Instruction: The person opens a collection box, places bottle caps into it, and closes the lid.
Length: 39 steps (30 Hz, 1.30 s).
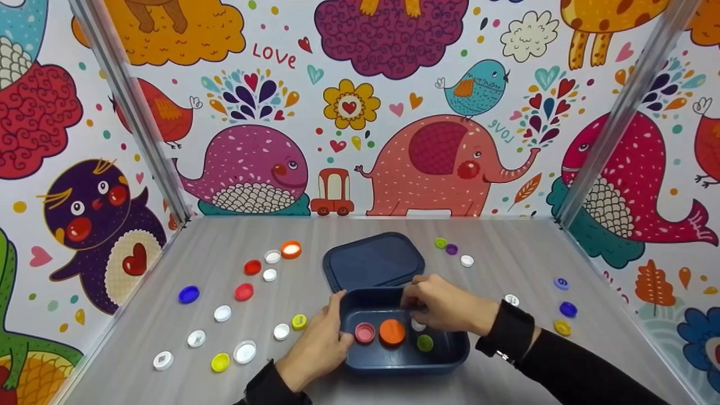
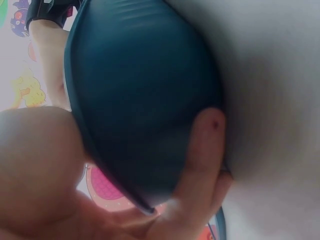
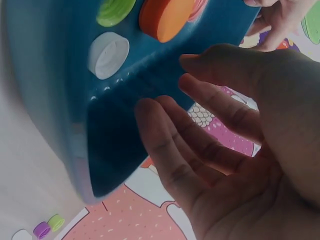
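Navy box rim (image 1: 405,368) within left grip (image 1: 318,343)

An open, dark-blue rectangular plastic box (image 1: 405,369) sits roughly midway between the tabletop's (image 1: 506,242) side edges. Along its floor, left to right, lie a round pink cap (image 1: 364,333), orange cap (image 1: 392,333) and green cap (image 1: 424,343), a hollow white cap (image 3: 107,56) behind.

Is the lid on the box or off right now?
Off. The lid lies on the table behind the box, whose open top shows the orange cap and green cap inside.
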Tool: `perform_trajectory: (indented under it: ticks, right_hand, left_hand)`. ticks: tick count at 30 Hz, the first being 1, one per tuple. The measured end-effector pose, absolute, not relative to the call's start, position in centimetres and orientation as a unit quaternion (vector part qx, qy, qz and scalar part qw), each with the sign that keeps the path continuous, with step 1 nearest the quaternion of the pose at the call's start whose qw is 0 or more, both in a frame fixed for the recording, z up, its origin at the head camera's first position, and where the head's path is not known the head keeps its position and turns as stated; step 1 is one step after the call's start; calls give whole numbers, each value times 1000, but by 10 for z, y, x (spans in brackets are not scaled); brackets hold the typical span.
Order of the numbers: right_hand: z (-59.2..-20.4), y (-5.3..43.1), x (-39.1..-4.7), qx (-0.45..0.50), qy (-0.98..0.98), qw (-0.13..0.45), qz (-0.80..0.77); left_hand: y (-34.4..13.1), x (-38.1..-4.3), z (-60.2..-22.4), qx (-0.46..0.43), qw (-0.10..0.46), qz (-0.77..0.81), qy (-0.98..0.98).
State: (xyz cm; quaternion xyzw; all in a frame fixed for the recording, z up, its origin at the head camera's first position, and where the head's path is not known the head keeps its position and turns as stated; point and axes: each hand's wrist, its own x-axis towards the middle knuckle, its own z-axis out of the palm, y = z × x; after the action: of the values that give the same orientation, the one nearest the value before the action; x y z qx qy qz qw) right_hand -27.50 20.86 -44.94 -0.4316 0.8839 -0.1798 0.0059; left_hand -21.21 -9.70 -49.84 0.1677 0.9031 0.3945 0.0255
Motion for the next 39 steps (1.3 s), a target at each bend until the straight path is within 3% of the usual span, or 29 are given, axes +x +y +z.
perform_trajectory:
  ticks: [14,26,39]
  right_hand:
    - [-446,231,-303,-356,908,-58,-211]
    - [-459,263,-355,-267,933,-84,-228]
    - [-480,276,-414,-168,961,-24,-216]
  left_hand:
    - [-97,-211,-501,186,-6,390,902]
    - [-97,-211,-498,167,12,390,905]
    - [-96,-211,-499,164,18,395,904]
